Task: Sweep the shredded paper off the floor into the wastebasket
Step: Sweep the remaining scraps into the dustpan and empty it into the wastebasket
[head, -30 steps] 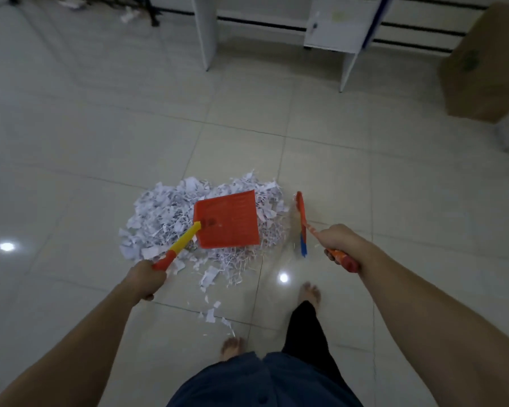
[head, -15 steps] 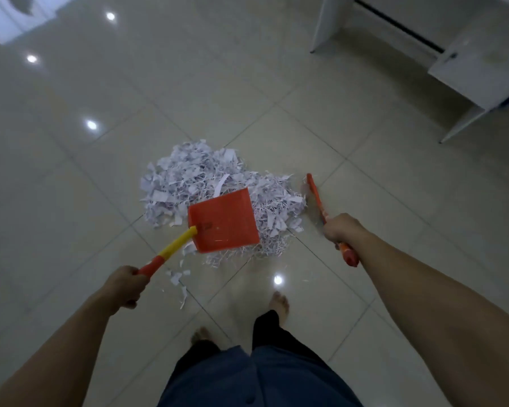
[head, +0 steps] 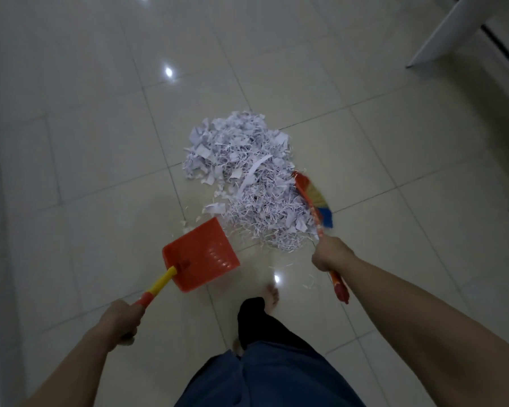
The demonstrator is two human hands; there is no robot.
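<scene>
Pale glossy floor tiles [head: 100,142] carry the shredded paper [head: 247,183], a heap of white strips lying ahead of the person's bare feet, with stray bits trailing off its near edge. Its long axis runs from far-left to near-right, and that near-right end touches the broom [head: 315,198], whose multicoloured bristles press against the heap's right flank. The right hand [head: 329,254] is the nearer one to the paper, fingers curled tight round the broom's red handle just beyond the heap's near corner. Left of that corner sits the orange dustpan [head: 200,257], its open mouth facing the heap but just apart from it. The left hand [head: 121,321] grips the dustpan's yellow-and-red handle, fingers wrapped round it. A leftward stroke would likely drive the paper toward the pan. No wastebasket is in view.
</scene>
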